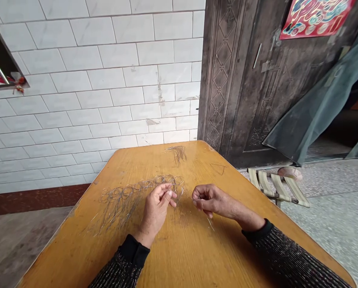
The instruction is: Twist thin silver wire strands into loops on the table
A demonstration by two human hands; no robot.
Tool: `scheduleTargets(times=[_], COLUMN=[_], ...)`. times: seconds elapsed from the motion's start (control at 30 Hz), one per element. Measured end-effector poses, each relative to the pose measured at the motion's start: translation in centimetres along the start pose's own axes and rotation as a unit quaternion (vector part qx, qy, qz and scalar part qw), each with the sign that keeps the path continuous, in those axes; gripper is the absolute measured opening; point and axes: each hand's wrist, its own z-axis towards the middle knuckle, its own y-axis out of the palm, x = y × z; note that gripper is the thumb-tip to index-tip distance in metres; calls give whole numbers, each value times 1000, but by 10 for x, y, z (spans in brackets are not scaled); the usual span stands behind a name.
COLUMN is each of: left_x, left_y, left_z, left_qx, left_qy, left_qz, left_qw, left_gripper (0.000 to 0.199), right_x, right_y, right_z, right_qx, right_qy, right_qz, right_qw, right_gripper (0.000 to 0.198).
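My left hand [156, 206] is raised over the middle of the table, thumb and fingertips pinched together. What lies in that pinch is too small to make out. To its right, my right hand [212, 200] is closed with curled fingers, a short gap apart from the left. A thin wire [210, 225] sticks out below the right hand, its upper part hidden by the fingers. Beside and behind my left hand, a row of thin looped wires [125, 194] with long loose tails lies on the wooden table [179, 260].
A small bunch of thin wires [180, 154] lies at the table's far end. One bent strand [218, 164] rests near the right edge. A white tiled wall [121, 80] stands behind. On the right are a dark door [257, 100] and a strapped folding stool [281, 186].
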Motion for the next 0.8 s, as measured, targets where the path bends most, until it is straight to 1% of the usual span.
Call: scheduleTargets(times=[0.1, 0.2, 0.3, 0.4, 0.47, 0.6, 0.67, 0.8], left_x=[2, 4, 7, 8, 9, 9, 9, 9], left_y=[-2, -3, -3, -2, -2, -2, -1, -1], left_z=[1, 1, 1, -1, -2, -2, -2, -2], left_qx=[24, 31, 19, 1, -7, -12, -15, -21], left_qy=[-22, -25, -19, -25, -32, -41, -44, -40], left_qz=[-7, 2, 20, 45, 56, 59, 64, 72], left_qw=[999, 999, 999, 999, 998, 997, 997, 996], left_gripper=[27, 26, 25, 23, 23, 23, 23, 24], right_x=[-1, -1, 2, 9, 15, 28, 33, 41], right_y=[0, -2, -4, -7, -11, -21, -25, -30], right_z=[0, 2, 5, 9, 13, 18, 19, 19], right_qx=[25, 60, 81, 113, 147, 205, 213, 212], right_qy=[-3, 2, 9, 27, 46, 89, 109, 136], right_qz=[18, 38, 50, 40, 11, -119, -168, -216], right_qw=[1000, 997, 995, 992, 988, 967, 956, 943], right_gripper=[10, 16, 18, 16, 12, 8, 10, 12])
